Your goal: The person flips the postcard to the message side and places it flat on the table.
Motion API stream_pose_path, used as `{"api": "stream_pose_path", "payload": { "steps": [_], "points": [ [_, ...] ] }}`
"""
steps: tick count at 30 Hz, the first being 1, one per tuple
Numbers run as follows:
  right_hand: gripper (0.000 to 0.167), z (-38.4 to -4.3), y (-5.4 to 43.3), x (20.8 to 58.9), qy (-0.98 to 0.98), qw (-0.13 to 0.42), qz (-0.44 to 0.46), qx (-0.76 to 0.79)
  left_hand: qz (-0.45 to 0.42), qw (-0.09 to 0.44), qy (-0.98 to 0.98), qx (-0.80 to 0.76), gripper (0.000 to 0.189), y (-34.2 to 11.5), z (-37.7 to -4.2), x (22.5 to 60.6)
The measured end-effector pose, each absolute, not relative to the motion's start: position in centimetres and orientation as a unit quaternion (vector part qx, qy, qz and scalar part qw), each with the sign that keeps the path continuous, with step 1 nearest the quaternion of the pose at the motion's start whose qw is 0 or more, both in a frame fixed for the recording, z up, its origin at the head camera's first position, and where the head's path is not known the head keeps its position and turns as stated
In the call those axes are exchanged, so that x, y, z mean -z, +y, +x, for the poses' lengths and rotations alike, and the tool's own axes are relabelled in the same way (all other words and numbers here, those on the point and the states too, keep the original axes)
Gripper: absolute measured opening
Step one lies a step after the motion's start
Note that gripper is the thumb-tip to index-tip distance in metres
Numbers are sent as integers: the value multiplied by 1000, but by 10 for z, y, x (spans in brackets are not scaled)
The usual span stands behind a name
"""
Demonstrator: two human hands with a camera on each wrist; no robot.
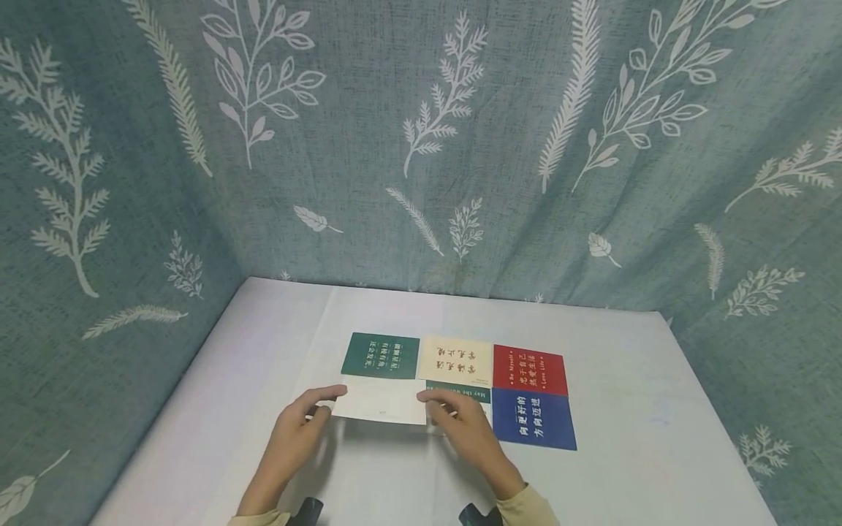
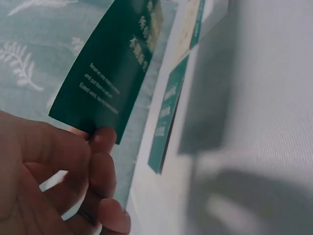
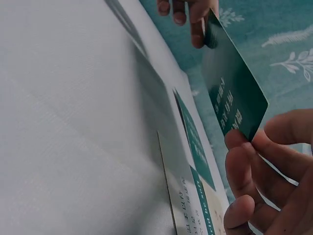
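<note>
A postcard (image 1: 381,400) is held above the table between both hands, its white side toward the head camera and its dark green, lettered side showing in the left wrist view. My left hand (image 1: 297,431) pinches the left end between thumb and fingers. At the opposite end, my right hand (image 1: 465,429) pinches the right edge. Behind it lie a green card (image 1: 380,356), a cream card (image 1: 456,359) and a red card (image 1: 530,369) in a row. A blue card (image 1: 534,418) sits below the red one. Beside it, a green-and-white card (image 1: 483,394) is partly hidden by my right hand.
The cards lie on a white-covered table (image 1: 631,438), edge against edge or nearly so. A blue-green curtain (image 1: 368,146) with white leaf prints rises behind the table and along both sides. The raised postcard and hands cast shadows on the cloth.
</note>
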State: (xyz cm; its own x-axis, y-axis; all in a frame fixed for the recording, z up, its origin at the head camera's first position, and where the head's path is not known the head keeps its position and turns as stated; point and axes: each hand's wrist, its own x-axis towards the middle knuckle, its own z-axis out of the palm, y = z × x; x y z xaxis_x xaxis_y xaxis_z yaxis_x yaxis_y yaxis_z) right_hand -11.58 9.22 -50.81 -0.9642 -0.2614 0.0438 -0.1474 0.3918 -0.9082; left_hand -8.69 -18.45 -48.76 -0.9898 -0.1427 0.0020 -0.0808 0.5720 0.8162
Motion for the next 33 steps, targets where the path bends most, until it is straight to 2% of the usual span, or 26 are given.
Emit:
{"api": "stream_pose_path", "payload": {
  "steps": [4, 8, 17, 21, 28, 33],
  "points": [
    [22, -113, 91, 510, 836, 53, -125, 532, 60, 45, -896, 438, 36, -183, -85, 488],
    [27, -111, 87, 510, 840, 53, -128, 524, 44, 75, -921, 379, 26, -181, -85, 489],
    [35, -111, 81, 509, 860, 44, -141, 488, -17, 132, -957, 256, 40, -180, -88, 494],
    [38, -113, 74, 512, 884, 28, -140, 446, -33, 153, -963, 221, 41, -182, -88, 499],
    [39, -116, 64, 516, 914, 7, -157, 373, -28, 152, -972, 179, 41, -184, -87, 505],
    [37, -119, 57, 517, 925, -23, -175, 337, -50, 192, -966, 168, 40, -187, -89, 509]
  ]
}}
